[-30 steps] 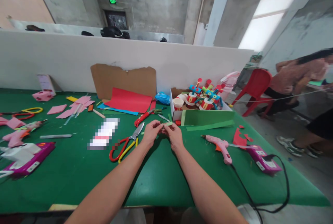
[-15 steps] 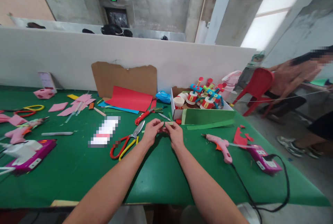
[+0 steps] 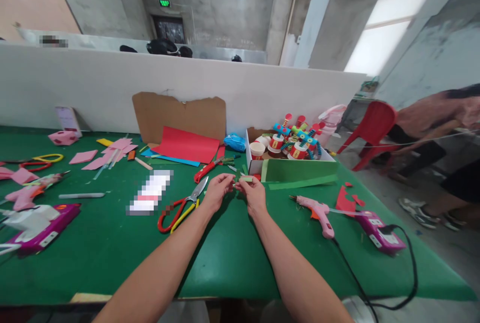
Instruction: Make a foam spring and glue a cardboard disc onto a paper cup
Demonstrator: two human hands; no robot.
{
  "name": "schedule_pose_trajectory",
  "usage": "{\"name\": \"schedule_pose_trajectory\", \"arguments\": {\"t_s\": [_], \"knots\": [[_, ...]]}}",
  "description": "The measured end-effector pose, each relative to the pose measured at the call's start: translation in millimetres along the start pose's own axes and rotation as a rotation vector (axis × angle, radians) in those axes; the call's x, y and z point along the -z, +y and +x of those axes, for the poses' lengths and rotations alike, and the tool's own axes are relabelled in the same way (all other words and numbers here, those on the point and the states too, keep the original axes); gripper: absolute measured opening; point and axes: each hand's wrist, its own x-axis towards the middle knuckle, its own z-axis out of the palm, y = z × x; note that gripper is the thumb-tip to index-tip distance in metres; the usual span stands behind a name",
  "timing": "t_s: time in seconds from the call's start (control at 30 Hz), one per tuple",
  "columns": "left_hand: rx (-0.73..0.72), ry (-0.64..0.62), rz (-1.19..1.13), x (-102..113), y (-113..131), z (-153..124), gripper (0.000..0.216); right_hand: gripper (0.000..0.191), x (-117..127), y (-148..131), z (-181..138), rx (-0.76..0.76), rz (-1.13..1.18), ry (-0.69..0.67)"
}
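My left hand and my right hand meet over the middle of the green table, fingertips almost touching. Between the thumb and fingers of my right hand is a small pale green paper strip. The left fingers are pinched at its near end; whether they grip the strip or another tiny piece is too small to make out. Scissors with red and yellow handles lie beside my left wrist. A red-handled tool lies just beyond the left hand.
Behind the hands stands a box of cup figures with springs. Right of me lie a pink glue gun, its black cord and a purple power strip. Red paper leans on cardboard. A person bends near a red chair.
The fingertips of my two hands have parted slightly, and more of the pale green strip shows in the right hand. The person at the right has bent lower.
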Motion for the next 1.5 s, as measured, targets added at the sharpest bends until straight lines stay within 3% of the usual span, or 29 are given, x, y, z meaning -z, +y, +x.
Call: {"name": "schedule_pose_trajectory", "arguments": {"t_s": [0.2, 0.43, 0.57, 0.9, 1.07, 1.2, 1.5], "knots": [[-0.078, 0.021, 0.145, -4, -5, -1, 0.036, 0.027, 2, 3, 0, 0.021, -0.038, -0.039], [-0.151, 0.078, 0.321, 1, -6, 3, 0.028, 0.031, 6, 2, 2, -0.093, -0.09, -0.093], [-0.199, 0.091, 0.388, 3, -7, 4, 0.026, 0.029, 7, 1, 3, -0.061, -0.128, -0.117], [-0.113, 0.023, 0.298, 2, -9, 5, 0.03, 0.033, 7, 0, 2, -0.068, -0.169, -0.071], [-0.115, 0.022, 0.299, -1, -8, 1, 0.026, 0.023, 8, -3, 3, 0.099, -0.389, 0.004], [-0.081, 0.016, 0.251, -2, -7, 2, 0.029, 0.02, 10, -7, 4, 0.125, -0.462, 0.021], [0.021, 0.045, 0.025, -3, -5, 1, 0.036, 0.031, 14, -10, 13, 0.13, -0.146, 0.179]]}}
